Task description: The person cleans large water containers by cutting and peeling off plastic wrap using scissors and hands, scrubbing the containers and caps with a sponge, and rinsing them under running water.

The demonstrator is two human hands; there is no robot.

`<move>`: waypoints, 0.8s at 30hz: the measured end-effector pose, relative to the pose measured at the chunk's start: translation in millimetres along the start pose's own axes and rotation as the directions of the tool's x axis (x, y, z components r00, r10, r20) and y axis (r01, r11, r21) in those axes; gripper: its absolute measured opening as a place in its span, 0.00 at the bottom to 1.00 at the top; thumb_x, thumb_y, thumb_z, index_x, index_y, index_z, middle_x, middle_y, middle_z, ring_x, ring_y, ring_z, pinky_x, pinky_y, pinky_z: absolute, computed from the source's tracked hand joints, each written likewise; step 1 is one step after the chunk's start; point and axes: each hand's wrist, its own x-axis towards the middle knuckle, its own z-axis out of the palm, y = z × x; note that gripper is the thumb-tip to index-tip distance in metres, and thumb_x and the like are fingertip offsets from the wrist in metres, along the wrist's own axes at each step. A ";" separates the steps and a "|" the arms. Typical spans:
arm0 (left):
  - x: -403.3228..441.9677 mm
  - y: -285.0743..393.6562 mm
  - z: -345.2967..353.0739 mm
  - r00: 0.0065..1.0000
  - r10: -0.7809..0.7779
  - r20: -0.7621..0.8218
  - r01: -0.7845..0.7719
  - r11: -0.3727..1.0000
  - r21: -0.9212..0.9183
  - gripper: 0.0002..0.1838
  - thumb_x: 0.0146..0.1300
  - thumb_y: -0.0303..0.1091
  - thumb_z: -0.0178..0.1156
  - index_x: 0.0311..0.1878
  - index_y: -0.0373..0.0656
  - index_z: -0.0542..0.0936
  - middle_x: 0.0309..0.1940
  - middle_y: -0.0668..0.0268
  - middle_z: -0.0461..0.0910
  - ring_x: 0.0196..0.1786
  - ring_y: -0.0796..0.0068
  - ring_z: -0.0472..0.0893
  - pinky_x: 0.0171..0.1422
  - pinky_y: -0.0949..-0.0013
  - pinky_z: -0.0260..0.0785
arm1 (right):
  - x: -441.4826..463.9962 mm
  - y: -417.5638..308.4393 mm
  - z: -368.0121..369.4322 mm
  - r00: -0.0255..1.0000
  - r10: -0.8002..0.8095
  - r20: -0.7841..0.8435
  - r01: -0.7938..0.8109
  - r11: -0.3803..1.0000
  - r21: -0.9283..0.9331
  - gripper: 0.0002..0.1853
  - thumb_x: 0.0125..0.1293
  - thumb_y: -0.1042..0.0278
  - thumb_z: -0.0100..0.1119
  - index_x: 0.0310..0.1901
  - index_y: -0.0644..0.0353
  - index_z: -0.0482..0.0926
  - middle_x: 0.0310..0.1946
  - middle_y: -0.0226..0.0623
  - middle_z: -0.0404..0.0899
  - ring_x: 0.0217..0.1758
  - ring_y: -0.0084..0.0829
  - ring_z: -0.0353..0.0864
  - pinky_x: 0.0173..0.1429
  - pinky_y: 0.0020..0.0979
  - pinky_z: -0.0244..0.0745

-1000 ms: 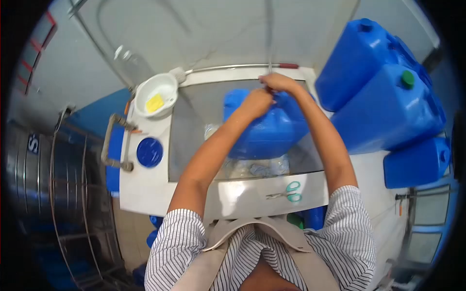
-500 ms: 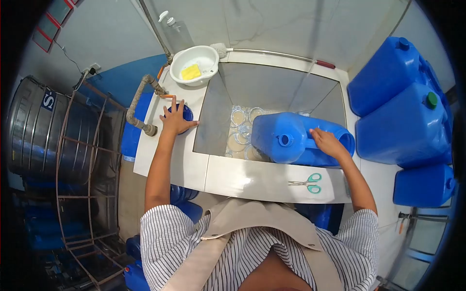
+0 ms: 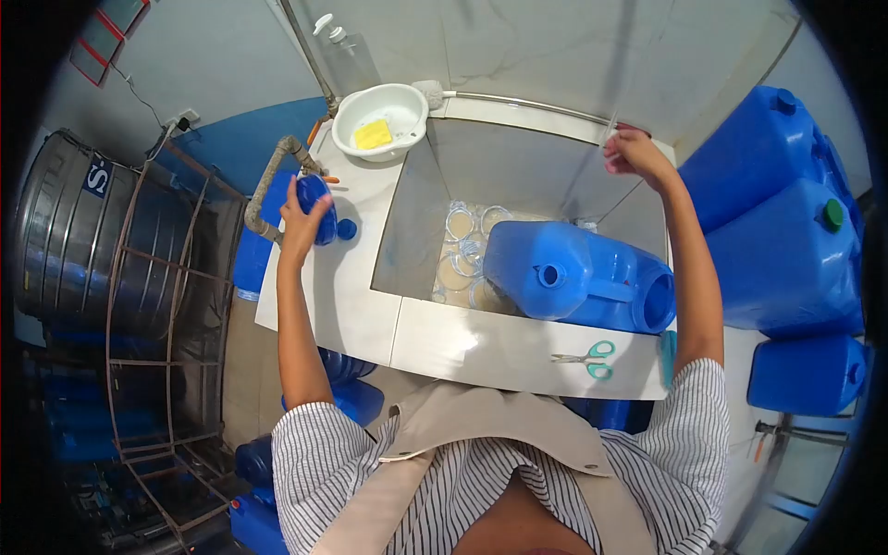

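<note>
My left hand (image 3: 303, 222) grips the round blue lid (image 3: 316, 209), lifted and tilted above the counter's left side. Beside it on the counter is a small blue cap (image 3: 347, 228). My right hand (image 3: 633, 154) is raised at the basin's back right corner with its fingers drawn together, near the red handle (image 3: 633, 130) of a rod; what its fingers hold, if anything, is too small to tell. Between my hands, a blue jerrycan (image 3: 573, 275) lies on its side across the basin (image 3: 407, 222), its small spout uncapped and a large round opening at its right end.
A white bowl (image 3: 344, 135) with a yellow sponge (image 3: 374, 135) and a pump bottle (image 3: 352, 63) stand at the back left. Green-handled scissors (image 3: 599, 360) lie on the front ledge. Large blue jerrycans (image 3: 786, 259) stand at the right, a pipe (image 3: 262, 190) at the left.
My left hand has lifted the blue lid, and the small cap now shows. My right hand has left the jerrycan and moved to the back. Earlier, both hands were at the jerrycan.
</note>
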 end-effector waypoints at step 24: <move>0.3 249.2 362.3 0.529 -0.008 0.849 0.576 0.738 -0.352 0.06 0.61 0.30 0.52 0.37 0.39 0.76 0.31 0.62 0.80 0.29 0.71 0.81 0.35 0.63 0.78 | 32.9 -33.4 -3.7 0.996 0.089 -0.018 -0.084 0.979 0.184 0.08 0.62 0.78 0.46 0.34 0.72 0.75 0.29 0.46 0.78 0.30 0.36 0.82 0.36 0.33 0.83</move>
